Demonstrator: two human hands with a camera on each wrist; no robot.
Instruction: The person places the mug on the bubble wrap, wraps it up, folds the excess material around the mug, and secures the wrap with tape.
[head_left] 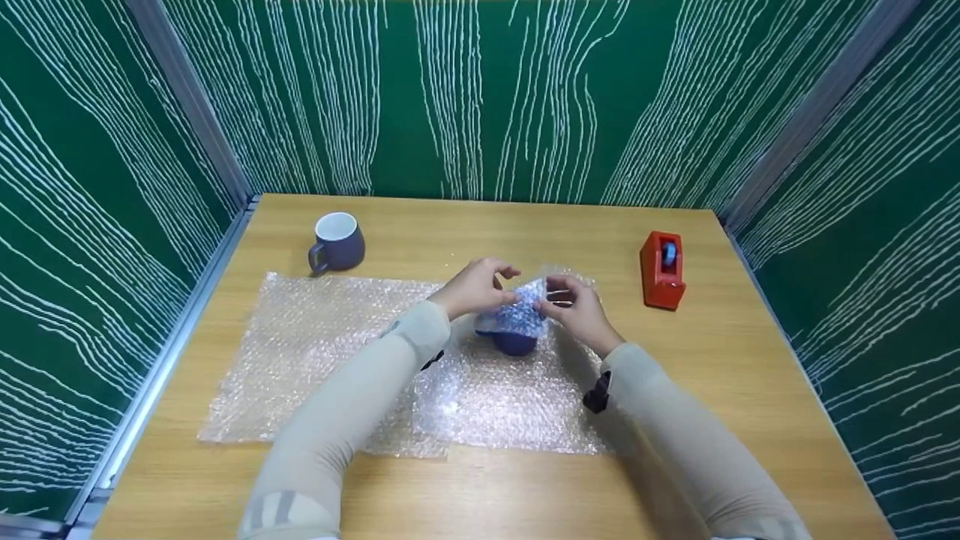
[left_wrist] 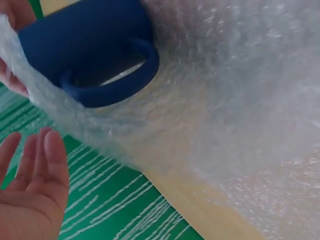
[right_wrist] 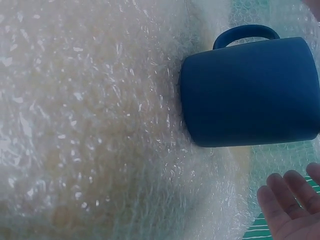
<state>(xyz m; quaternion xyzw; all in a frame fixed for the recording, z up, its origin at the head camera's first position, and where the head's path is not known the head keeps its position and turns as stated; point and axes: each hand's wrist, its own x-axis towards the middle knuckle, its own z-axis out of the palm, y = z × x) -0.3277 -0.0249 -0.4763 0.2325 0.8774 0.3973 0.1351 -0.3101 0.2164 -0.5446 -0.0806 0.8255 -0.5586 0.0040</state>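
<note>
A dark blue mug (head_left: 515, 344) lies on its side on a sheet of bubble wrap (head_left: 517, 412), its handle (left_wrist: 112, 95) toward the left. A folded-up flap of the bubble wrap covers part of the mug in the head view. My right hand (head_left: 581, 311) pinches the edge of that flap between thumb and fingers, at the mug's far end. Just left of the flap is my left hand (head_left: 476, 287), thumb close against the wrap and fingers loosely extended. In the right wrist view the mug (right_wrist: 250, 95) shows its side, with my right fingers (right_wrist: 285, 200) beside it.
Another mug (head_left: 341, 244), dark outside and white inside, stands upright at the back left. A red tape dispenser (head_left: 662, 270) stands at the right. More bubble wrap (head_left: 315, 345) covers the table's left part. Green walls with white lines (head_left: 510, 97) enclose the wooden table (head_left: 525, 495).
</note>
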